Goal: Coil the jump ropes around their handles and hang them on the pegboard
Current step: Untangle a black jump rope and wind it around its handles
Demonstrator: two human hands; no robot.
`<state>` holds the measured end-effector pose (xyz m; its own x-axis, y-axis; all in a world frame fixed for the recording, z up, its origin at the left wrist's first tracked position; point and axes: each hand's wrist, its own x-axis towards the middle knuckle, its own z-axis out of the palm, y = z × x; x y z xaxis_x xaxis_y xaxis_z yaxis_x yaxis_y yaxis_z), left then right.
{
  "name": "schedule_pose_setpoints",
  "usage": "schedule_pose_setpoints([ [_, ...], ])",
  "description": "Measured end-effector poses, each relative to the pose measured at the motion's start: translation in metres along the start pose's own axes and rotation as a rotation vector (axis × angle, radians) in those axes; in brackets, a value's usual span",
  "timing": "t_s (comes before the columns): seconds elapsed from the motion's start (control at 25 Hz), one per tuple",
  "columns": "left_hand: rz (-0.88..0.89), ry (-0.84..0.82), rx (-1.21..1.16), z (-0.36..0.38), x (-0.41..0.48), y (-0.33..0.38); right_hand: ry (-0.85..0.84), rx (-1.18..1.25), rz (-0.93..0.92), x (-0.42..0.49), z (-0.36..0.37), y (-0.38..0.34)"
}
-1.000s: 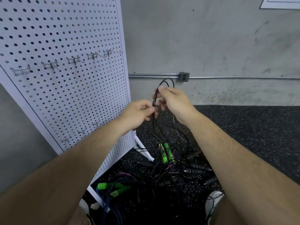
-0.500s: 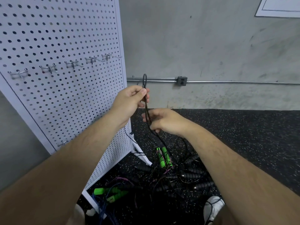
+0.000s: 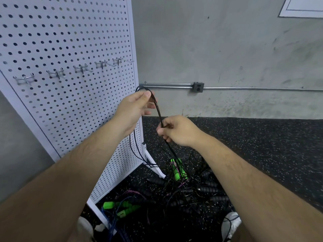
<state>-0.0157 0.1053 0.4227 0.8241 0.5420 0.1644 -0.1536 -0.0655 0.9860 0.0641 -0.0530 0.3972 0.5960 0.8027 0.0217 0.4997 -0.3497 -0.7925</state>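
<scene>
- Right, the left hand (image 3: 134,109) is up at the right edge of the pegboard (image 3: 70,41), thumb and fingertips pinched on the top bend of a black jump rope (image 3: 158,109). A small loop pokes out above the pinch.
- The right hand (image 3: 176,131) sits just below, on the side away from the pegboard, with its fingers curled snugly round the same bunched strands.
- Between the two hands the cord runs in a tight bundle, and more strands hang from the left hand down along the pegboard's edge.
- Everything drops into the tangled pile (image 3: 183,191) at the pegboard's foot, among ribbed black handles, green handles (image 3: 178,169) and purple and blue cords. I cannot tell which handles belong to this rope.
- My read is that this rope is being drawn clear before coiling. Best to hold the top pinch firm and let the right hand slide down the cord rather than yank, so snags show before they tighten.
- The handles want finding early, since the coils go round them.
- The row of hooks (image 3: 81,69) on the pegboard, above and left of the left hand, carries nothing yet.
</scene>
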Motion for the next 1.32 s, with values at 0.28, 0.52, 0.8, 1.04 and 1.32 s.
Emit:
schedule_pose_setpoints([
  [0.28, -0.115, -0.378, 0.357, 0.015, -0.027, -0.023, 0.323, 0.236, -0.085, 0.016, -0.011, -0.021],
  [0.52, 0.102, -0.072, 0.322, 0.017, -0.015, 0.003, 0.17, 0.009, 0.024, -0.002, -0.029, -0.024],
  [0.8, 0.087, -0.069, 0.147, 0.013, -0.009, 0.011, 0.165, -0.004, 0.013, 0.005, -0.012, 0.004],
  [1.04, -0.116, -0.414, 0.566, 0.012, -0.037, -0.019, 0.394, 0.209, -0.126, 0.016, -0.02, -0.019],
  [1.32, -0.019, -0.209, 0.449, 0.032, -0.028, -0.015, 0.386, 0.302, -0.132, 0.004, -0.029, -0.02],
])
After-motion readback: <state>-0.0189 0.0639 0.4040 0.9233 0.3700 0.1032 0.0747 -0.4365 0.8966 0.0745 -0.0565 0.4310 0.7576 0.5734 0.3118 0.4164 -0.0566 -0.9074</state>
